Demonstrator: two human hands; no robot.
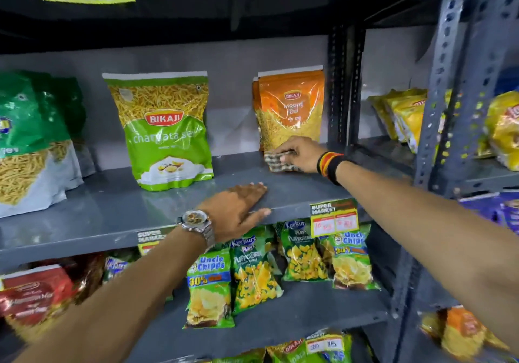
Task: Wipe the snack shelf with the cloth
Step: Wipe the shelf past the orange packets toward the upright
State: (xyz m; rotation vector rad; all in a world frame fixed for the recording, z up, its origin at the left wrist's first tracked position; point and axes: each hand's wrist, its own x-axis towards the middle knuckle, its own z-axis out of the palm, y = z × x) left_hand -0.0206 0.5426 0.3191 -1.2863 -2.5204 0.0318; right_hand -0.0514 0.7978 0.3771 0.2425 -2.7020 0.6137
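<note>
The grey metal snack shelf (112, 211) runs across the middle of the view. My right hand (302, 153) presses a small checked cloth (276, 162) flat onto the shelf, just in front of an orange Bikaji Moong Dal packet (290, 107). A black, red and yellow band circles that wrist. My left hand (238, 211) lies flat with fingers together on the shelf's front edge, holding nothing, with a metal watch on its wrist. A green Bikaji sev packet (165, 132) stands upright to the left of both hands.
Green and white snack bags (31, 143) crowd the shelf's left end. A slotted steel upright (449, 81) bounds the right side, with yellow packets (404, 115) beyond. Below hang small chip bags (252, 275), red packets (36, 298) and a price tag (334, 216).
</note>
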